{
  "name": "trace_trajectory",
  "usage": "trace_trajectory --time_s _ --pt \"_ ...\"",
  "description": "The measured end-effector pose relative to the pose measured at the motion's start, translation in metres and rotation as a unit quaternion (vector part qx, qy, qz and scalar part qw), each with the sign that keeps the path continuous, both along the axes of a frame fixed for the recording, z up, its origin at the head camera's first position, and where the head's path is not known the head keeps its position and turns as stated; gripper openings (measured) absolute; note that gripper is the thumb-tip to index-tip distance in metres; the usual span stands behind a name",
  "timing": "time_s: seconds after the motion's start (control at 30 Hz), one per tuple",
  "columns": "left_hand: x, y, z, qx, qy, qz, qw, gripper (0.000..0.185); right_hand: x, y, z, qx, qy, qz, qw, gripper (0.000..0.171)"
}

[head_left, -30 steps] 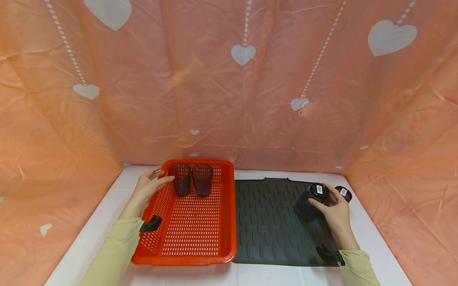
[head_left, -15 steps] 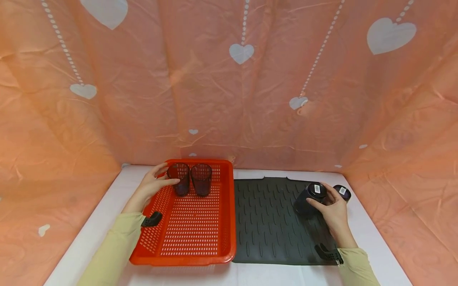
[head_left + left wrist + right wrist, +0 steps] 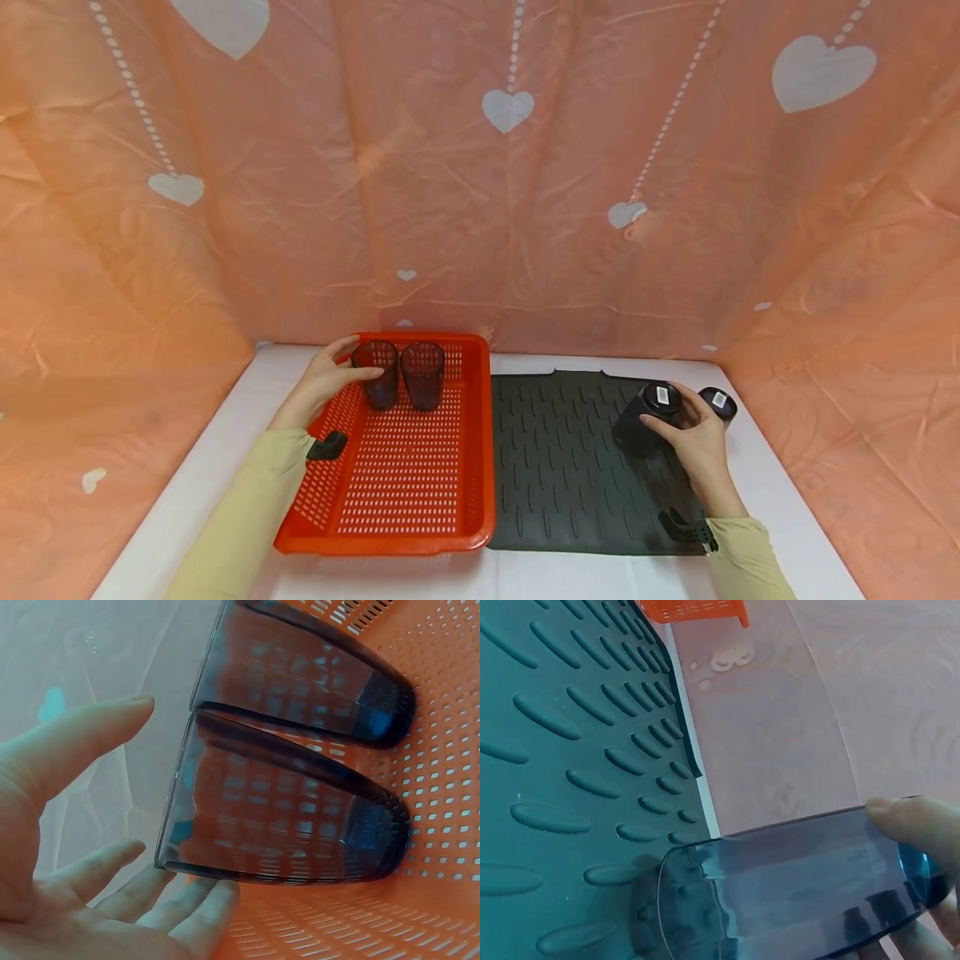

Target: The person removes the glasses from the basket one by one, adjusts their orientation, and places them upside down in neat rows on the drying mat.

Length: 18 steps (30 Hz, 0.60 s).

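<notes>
Two dark see-through glasses stand upright side by side at the far end of an orange slotted basket [image 3: 405, 487]. My left hand [image 3: 358, 360] reaches round the left glass [image 3: 378, 390]. In the left wrist view the thumb [image 3: 82, 742] lies a little off that glass [image 3: 285, 817] and the fingers [image 3: 187, 907] lie along its rim. My right hand [image 3: 663, 408] grips a dark blue glass [image 3: 633, 427], tilted with its labelled base up, over the black ribbed mat [image 3: 562, 467]. The right wrist view shows the thumb [image 3: 915, 817] pressed on this glass [image 3: 780, 892].
The second basket glass [image 3: 422, 385] touches the first. Another upturned dark glass [image 3: 720, 404] stands on the mat just behind my right hand. Orange heart-print cloth [image 3: 480, 208] walls in the white table [image 3: 217, 433] at the back and both sides.
My left hand has moved further forward round the left basket glass. My right hand with its tilted glass has shifted slightly left and away from me.
</notes>
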State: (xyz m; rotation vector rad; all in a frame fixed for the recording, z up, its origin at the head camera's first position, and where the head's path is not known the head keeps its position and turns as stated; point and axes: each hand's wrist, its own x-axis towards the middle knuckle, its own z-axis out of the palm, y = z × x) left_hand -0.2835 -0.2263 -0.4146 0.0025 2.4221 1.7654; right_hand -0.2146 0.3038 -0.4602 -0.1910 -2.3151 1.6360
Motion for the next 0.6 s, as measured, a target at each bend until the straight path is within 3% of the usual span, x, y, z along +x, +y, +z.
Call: trace_trajectory --time_s 0.37,0.6 --pt "-0.0057 0.0032 -0.0029 -0.02 0.015 -0.006 0.9997 0.086 -0.0042 -0.0006 -0.007 0.022 0.023 0.002 0.999 0.074" --pt "-0.0094 0.0038 -0.0058 -0.037 0.018 -0.002 0.9991 0.088 -0.0057 -0.0009 -0.0086 0.033 0.007 0.004 0.999 0.074"
